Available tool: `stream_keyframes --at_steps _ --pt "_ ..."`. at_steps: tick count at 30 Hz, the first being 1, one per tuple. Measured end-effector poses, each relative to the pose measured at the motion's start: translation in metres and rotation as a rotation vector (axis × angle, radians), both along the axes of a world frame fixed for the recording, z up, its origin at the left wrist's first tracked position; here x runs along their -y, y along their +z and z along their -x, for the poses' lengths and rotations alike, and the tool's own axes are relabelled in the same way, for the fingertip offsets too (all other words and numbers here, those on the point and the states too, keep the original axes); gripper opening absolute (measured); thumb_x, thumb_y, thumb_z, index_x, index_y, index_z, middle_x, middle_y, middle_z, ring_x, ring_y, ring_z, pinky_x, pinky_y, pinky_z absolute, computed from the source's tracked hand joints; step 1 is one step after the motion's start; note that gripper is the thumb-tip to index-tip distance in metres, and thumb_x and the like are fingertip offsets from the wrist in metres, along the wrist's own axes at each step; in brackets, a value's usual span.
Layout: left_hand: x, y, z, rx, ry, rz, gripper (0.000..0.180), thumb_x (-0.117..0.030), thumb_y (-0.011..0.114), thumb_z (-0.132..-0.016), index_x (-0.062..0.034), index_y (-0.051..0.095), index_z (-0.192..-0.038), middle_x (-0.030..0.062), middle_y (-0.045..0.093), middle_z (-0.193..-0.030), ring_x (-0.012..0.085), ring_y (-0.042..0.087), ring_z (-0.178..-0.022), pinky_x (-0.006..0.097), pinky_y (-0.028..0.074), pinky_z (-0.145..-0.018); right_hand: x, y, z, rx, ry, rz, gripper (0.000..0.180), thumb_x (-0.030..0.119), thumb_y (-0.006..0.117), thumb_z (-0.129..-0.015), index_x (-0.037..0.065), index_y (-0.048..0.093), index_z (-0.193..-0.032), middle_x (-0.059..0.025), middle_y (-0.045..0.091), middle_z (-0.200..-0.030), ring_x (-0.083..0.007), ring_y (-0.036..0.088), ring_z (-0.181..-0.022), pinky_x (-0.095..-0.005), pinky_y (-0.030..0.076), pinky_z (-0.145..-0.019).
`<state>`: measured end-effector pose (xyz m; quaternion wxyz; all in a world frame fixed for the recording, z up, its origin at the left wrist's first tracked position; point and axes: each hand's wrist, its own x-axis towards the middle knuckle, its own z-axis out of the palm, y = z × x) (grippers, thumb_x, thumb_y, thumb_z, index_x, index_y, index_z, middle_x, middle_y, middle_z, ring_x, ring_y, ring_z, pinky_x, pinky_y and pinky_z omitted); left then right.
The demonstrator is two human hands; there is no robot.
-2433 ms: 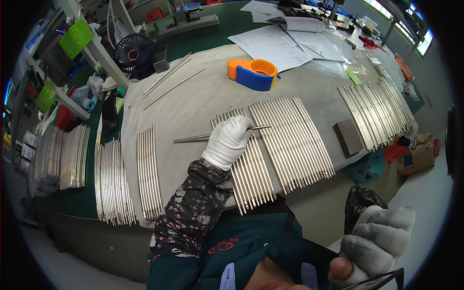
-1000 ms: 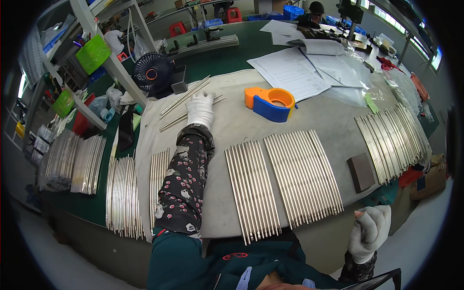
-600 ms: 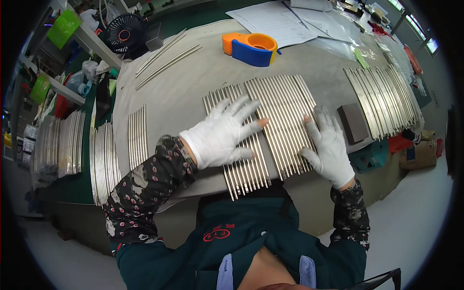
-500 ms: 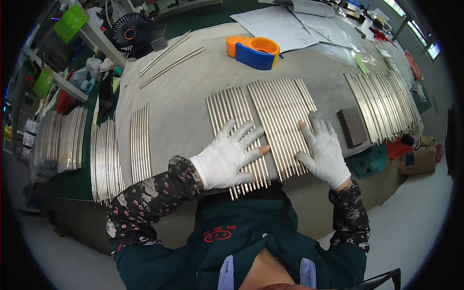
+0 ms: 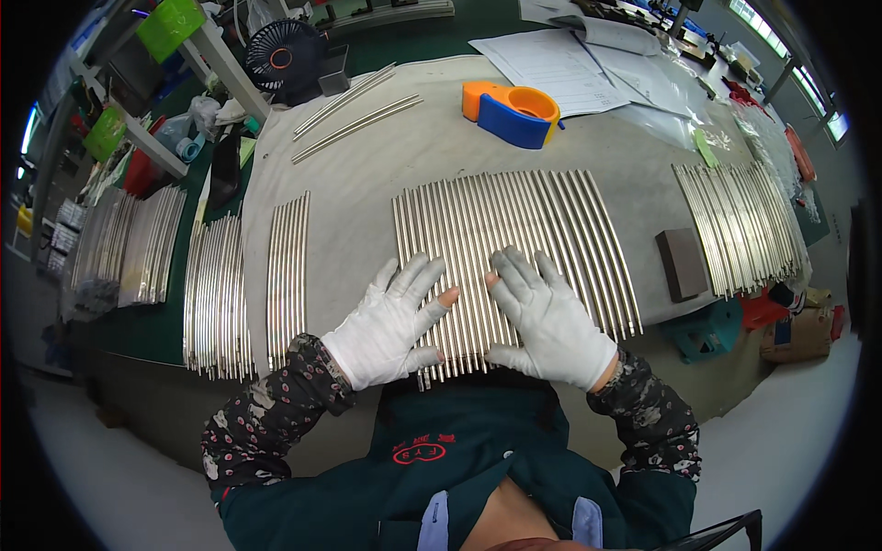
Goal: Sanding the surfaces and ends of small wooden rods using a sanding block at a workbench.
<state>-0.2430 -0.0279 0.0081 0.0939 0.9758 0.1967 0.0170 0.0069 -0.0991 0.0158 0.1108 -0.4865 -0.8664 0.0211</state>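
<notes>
Row of metal rods [image 5: 501,220], side by side on a grey cloth [image 5: 349,220] at the centre of the frame, its long axis running from the upper middle down toward the person, with the right-hand rods slanting to the lower right. Both hands are over its lower half, so neither is clearly nearer: the white-gloved left hand [image 5: 386,326] covers the lower left edge, its fingers angled to the upper right across the outermost rods, while the right hand [image 5: 556,326] lies over the lower middle and right, its fingers pointing to the upper left. On each hand the fingers are spread, the thumb held away, and nothing appears pinched; whether they press or merely rest cannot be told. A narrow strip of rods shows between the two hands. The rods are slim, silvery with a warm sheen, packed close at the left, with darker gaps toward the right; their lower ends are uneven, one jutting out at the lower left.
</notes>
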Motion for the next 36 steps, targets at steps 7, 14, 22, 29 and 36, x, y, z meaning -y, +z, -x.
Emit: stream_keyframes --at_steps 7,14,22,29,36 --pt "0.049 0.005 0.007 0.06 0.09 0.124 0.091 -0.051 0.068 -0.075 -0.0067 0.029 -0.144 0.0248 0.024 -0.148 0.0413 0.022 -0.138 0.058 0.012 -0.112 0.008 0.011 -0.05 -0.03 -0.176 -0.067 0.079 0.057 0.048 -0.086 0.0 0.035 -0.139 -0.0288 0.037 -0.139 -0.0449 0.033 -0.132 -0.0548 0.025 -0.109" --pt "0.039 -0.001 -0.005 0.097 0.049 0.036 0.079 -0.041 0.073 -0.073 -0.0049 0.041 -0.135 0.0217 0.033 -0.144 0.0377 0.028 -0.136 0.054 0.019 -0.111 0.01 -0.017 -0.105 -0.035 -0.401 -0.022 0.079 0.059 0.044 -0.089 0.002 0.032 -0.142 -0.0303 0.034 -0.14 -0.048 0.031 -0.132 -0.0537 0.025 -0.11" --pt "0.039 0.007 -0.016 0.094 0.039 0.084 0.078 -0.04 0.073 -0.072 -0.0089 0.041 -0.136 0.0197 0.035 -0.144 0.0355 0.031 -0.135 0.057 0.02 -0.109 -0.016 -0.002 -0.027 0.063 -0.014 -0.035 0.083 0.058 0.052 -0.082 -0.003 0.036 -0.135 -0.0309 0.035 -0.138 -0.0468 0.032 -0.131 -0.0536 0.025 -0.11" --pt "0.047 -0.001 0.004 0.122 0.066 0.049 0.077 -0.036 0.073 -0.072 -0.0088 0.04 -0.136 0.0192 0.033 -0.145 0.0357 0.031 -0.135 0.054 0.021 -0.111 -0.019 0.0 0.007 0.05 0.058 0.032 0.086 0.052 0.059 -0.077 -0.008 0.035 -0.134 -0.031 0.035 -0.139 -0.0459 0.03 -0.133 -0.0528 0.022 -0.111" --pt "0.055 0.013 0.069 -0.014 0.37 0.006 0.076 -0.039 0.068 -0.078 -0.0046 0.038 -0.138 0.0192 0.034 -0.145 0.0343 0.03 -0.136 0.052 0.017 -0.112 -0.036 -0.002 0.092 -0.019 0.14 0.042 0.081 0.054 0.054 -0.083 -0.01 0.041 -0.13 -0.0312 0.038 -0.136 -0.0434 0.031 -0.133 -0.0497 0.02 -0.112"
